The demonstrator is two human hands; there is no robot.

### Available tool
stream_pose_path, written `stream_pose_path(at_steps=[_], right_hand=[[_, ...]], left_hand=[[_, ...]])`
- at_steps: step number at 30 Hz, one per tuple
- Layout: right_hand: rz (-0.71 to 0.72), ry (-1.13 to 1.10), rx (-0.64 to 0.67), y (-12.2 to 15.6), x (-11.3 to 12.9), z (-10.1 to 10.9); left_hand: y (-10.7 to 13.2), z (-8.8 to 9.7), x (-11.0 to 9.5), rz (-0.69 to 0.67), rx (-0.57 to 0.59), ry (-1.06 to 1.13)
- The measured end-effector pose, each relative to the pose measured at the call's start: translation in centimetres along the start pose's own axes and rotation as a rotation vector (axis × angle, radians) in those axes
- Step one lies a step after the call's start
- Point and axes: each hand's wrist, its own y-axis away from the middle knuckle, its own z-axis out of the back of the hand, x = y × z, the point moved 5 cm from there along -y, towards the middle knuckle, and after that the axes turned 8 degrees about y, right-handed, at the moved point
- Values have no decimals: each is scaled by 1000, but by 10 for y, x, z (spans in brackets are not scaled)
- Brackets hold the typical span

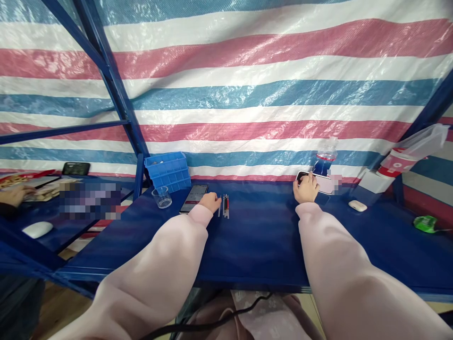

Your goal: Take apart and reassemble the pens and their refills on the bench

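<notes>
While the right hand (306, 188) sits curled over a pink-cased phone (324, 185) at centre right, the left hand (210, 202) rests beside pen refills (224, 206) at centre, its grip impossible to tell; lit smartphone (194, 198) just left of it on the blue table (255, 250); clear plastic cup (162, 197) and blue plastic crate (168, 171) beyond.

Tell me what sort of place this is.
Probably a makeshift work booth with stations side by side: a striped tarpaulin hangs as a screen behind a blue steel-framed bench, and a co-worker's hand rests at the neighbouring bench.
</notes>
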Motion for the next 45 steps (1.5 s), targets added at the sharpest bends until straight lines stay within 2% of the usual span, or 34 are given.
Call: stream_pose_path(at_steps=[2,4,5,6,11,15,19,27,33,39,45], right_hand=[[-13,-21,127,-3,13,10],[33,-77,394,1,36,12],[90,-140,547,8,52,13],[160,-221,642,17,69,15],[453,-526,906,78,159,29],[455,-492,985,105,197,32],[429,-343,967,107,207,34],[497,-209,949,110,216,34],[479,-204,985,107,213,32],[480,-305,964,104,211,31],[464,-298,976,105,211,30]], left_hand=[[-4,3,2,-20,-69,7],[-7,2,5,-31,-91,15],[-8,1,6,-34,-88,21],[-9,0,7,-35,-82,26],[-8,-3,7,-18,-50,18],[-7,-4,6,-22,-44,-8],[-8,-6,6,-11,-26,-18],[-9,-8,7,14,-12,-5],[-10,-12,8,-17,-13,12],[-13,-15,8,-61,-15,39],[-13,-16,8,-66,-13,46]])
